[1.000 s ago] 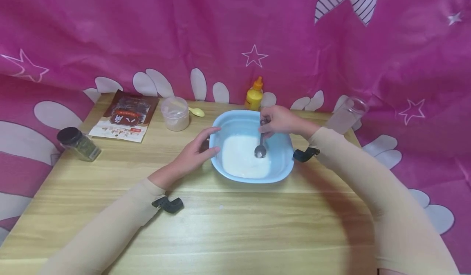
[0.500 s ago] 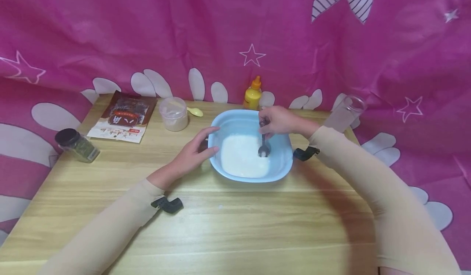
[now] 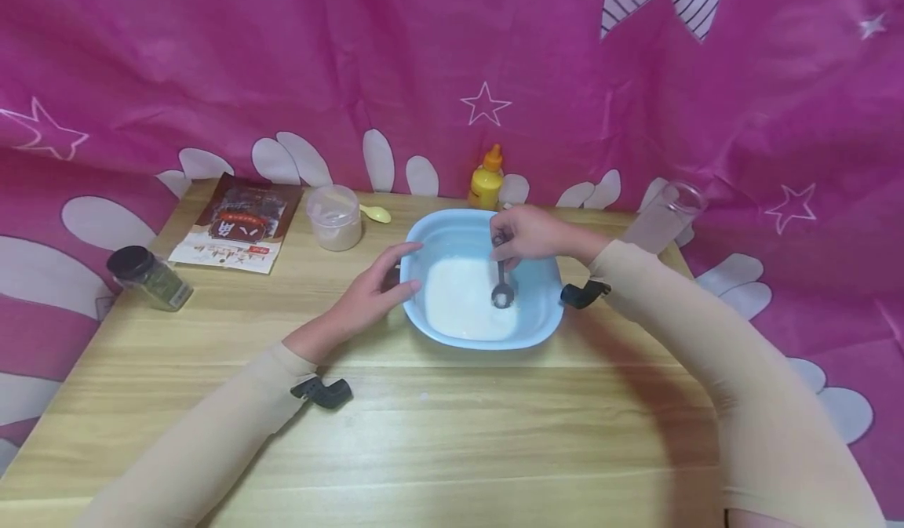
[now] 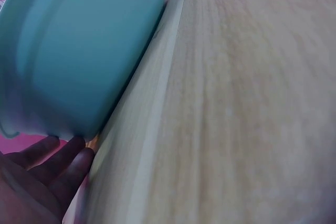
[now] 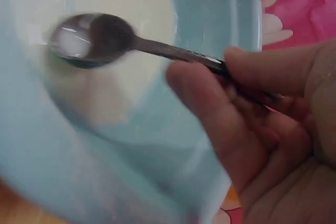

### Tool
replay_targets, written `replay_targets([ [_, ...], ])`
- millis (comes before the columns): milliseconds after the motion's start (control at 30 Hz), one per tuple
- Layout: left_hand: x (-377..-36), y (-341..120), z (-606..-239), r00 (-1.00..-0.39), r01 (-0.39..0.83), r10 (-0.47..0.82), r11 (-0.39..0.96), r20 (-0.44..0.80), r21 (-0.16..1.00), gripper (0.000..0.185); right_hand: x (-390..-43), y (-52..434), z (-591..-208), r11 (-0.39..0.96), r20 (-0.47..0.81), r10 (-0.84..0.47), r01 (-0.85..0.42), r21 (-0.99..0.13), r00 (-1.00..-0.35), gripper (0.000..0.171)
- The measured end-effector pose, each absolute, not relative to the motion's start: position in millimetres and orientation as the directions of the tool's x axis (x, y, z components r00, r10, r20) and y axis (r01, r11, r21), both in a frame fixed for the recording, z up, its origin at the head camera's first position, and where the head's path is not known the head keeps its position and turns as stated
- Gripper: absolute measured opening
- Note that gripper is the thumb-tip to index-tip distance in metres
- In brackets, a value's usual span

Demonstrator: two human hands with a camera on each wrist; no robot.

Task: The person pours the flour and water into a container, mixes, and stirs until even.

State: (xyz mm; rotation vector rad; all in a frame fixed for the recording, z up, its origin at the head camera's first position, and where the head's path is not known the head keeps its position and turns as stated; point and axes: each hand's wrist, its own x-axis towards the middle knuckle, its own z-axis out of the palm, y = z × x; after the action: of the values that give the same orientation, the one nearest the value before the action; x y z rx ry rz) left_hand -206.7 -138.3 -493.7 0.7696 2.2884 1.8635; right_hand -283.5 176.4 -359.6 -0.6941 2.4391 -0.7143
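Over the light blue basin (image 3: 540, 300), my right hand (image 3: 526, 234) pinches the metal spoon (image 3: 502, 294) by its handle, thumb and fingertips pressed round it; the spoon's lower end is at or just above the white liquid (image 3: 459, 300), I cannot tell which. My left hand (image 3: 370, 289) lies spread at the basin's left rim, thumb and fingers well apart, touching it without clenching. The basin stands on the wooden table (image 3: 438, 434). Behind it is 1 yellow bottle (image 3: 486, 188); farther left, 1 clear tub (image 3: 335, 226) and 1 brown packet (image 3: 240, 226).
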Motion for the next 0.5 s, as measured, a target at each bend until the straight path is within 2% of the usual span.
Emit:
replay_targets([
  [133,-207.1,-138.0,-491.5,-0.865,0.326,0.436,0.114,0.247,0.939,0.063,-279.0,175.2,-360.5,0.718,-0.416,-0.626,-0.28,-0.637,-0.66,0.018],
  [200,-207.0,-138.3,-491.0,-0.868,0.324,0.432,0.121,0.245,0.938,0.063,-276.6,169.4,-363.3,0.688,-0.424,-0.66,-0.273,-0.672,-0.62,0.017],
  [267,-206.8,-138.8,-491.1,-0.871,0.323,0.427,0.127,0.242,0.938,0.062,-275.7,162.3,-365.4,0.656,-0.388,-0.684,-0.287,-0.698,-0.617,0.017],
  [333,-206.5,-139.3,-491.6,-0.873,0.321,0.424,0.129,0.24,0.938,0.063,-278.1,157.7,-366.7,0.648,-0.333,-0.674,-0.311,-0.695,-0.659,0.016],
  [433,-206.3,-139.0,-492.3,-0.871,0.322,0.427,0.125,0.242,0.938,0.063,-283.2,157.6,-365.2,0.688,-0.27,-0.598,-0.31,-0.656,-0.755,0.016],
  [500,-206.6,-137.9,-492.2,-0.866,0.325,0.435,0.117,0.246,0.938,0.064,-285.0,161.5,-362.4,0.736,-0.271,-0.539,-0.289,-0.613,-0.798,0.017],
])
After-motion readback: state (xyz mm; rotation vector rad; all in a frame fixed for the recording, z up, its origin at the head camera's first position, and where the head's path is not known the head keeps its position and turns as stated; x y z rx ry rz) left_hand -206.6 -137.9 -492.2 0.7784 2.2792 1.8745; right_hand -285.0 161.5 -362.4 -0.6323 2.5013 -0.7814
